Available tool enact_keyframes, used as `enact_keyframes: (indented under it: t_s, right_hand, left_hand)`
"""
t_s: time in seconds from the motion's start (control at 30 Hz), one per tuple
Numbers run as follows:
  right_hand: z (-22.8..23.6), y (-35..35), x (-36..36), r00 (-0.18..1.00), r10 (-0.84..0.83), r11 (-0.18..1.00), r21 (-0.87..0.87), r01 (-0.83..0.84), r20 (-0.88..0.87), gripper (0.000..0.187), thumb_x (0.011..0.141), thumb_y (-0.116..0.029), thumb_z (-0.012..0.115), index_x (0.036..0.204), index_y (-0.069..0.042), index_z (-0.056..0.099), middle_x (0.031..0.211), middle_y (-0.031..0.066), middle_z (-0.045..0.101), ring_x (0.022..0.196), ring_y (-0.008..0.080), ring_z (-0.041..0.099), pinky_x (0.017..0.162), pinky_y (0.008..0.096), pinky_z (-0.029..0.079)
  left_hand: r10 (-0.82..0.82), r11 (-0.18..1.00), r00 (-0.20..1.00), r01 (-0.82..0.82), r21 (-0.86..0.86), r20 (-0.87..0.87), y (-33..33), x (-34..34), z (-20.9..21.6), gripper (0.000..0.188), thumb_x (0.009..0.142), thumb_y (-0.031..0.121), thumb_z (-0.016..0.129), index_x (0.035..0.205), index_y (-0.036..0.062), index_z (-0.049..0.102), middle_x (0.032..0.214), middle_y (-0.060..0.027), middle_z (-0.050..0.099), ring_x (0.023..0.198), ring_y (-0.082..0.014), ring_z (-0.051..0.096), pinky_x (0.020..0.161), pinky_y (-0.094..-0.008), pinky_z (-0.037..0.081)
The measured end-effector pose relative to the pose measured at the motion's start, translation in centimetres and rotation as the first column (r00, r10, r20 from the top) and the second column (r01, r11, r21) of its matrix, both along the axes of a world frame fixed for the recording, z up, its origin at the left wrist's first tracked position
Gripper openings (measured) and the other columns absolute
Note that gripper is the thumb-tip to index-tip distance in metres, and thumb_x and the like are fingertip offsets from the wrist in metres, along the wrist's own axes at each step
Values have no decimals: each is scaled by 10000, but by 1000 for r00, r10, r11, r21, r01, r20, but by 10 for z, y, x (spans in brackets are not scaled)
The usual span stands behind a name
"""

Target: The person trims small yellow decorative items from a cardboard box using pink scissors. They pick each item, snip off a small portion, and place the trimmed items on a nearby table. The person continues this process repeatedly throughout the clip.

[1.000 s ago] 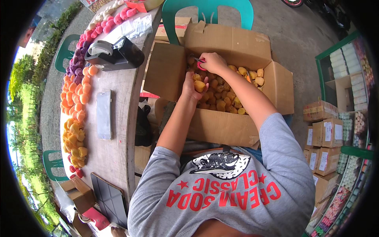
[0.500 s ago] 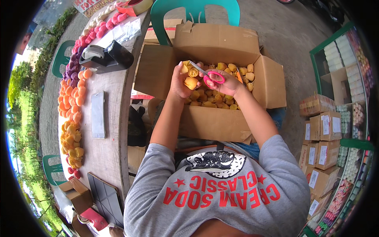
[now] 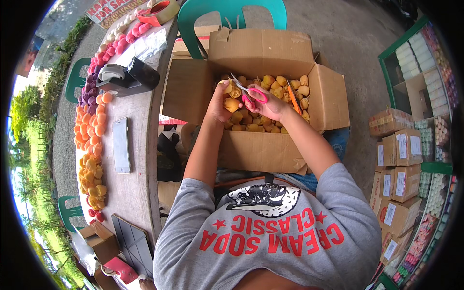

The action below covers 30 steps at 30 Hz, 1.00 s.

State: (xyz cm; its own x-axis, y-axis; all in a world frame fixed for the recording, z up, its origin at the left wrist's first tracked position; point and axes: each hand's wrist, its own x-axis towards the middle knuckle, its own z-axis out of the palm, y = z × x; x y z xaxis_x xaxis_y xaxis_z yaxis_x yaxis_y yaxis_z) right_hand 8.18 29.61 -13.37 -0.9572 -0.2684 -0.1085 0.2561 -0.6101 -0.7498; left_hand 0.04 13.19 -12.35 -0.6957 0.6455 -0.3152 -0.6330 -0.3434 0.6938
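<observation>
An open cardboard box [image 3: 270, 50] in front of me holds several small yellow-orange moulded pieces [image 3: 270, 84]. My left hand [image 3: 220, 104] is inside the box and grips one yellow piece [image 3: 231, 103]. My right hand [image 3: 270, 106] holds a pair of scissors with pink handles [image 3: 251, 94], its blades pointing up and left toward that piece. Both forearms reach over the box's near wall.
A wooden table [image 3: 140, 159] at my left carries a curved row of orange, pink and purple pieces [image 3: 89, 135], a tape dispenser [image 3: 126, 77], a phone [image 3: 121, 145] and a tablet [image 3: 133, 241]. A teal chair [image 3: 232, 12] stands behind the box. Stacked cartons [image 3: 398, 169] sit at right.
Both hands have risen from the pile in the box. My right hand now has the pink-handled scissors up at the yellow piece held by my left hand.
</observation>
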Motion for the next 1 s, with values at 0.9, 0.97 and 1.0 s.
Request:
enact_keyframes:
  t_s: [0.9,0.97,1.0]
  right_hand:
    - [-7,-13,-2,990,-133,988,-74,136,48,453,790,-345,743,963,-115,394,754,-2,510,616,71,495,572,197,405]
    - [-5,-15,-3,988,-141,987,-72,145,58,444,798,-347,734,963,-116,393,744,1,508,610,76,495,572,202,407]
    - [-4,-15,-3,987,-145,986,-71,149,63,439,802,-348,730,963,-117,393,739,3,507,607,78,494,571,204,408]
  left_hand:
    - [-24,998,998,21,-56,-52,4,0,2,374,850,404,573,1014,68,568,905,-78,622,788,-194,606,609,-320,499]
    - [-33,998,998,30,-61,-52,5,1,4,359,836,385,603,1023,85,540,885,-76,610,774,-189,606,604,-325,507]
    - [-33,997,998,29,-71,-54,5,1,5,355,838,384,599,1020,85,541,886,-76,610,771,-188,607,604,-323,508]
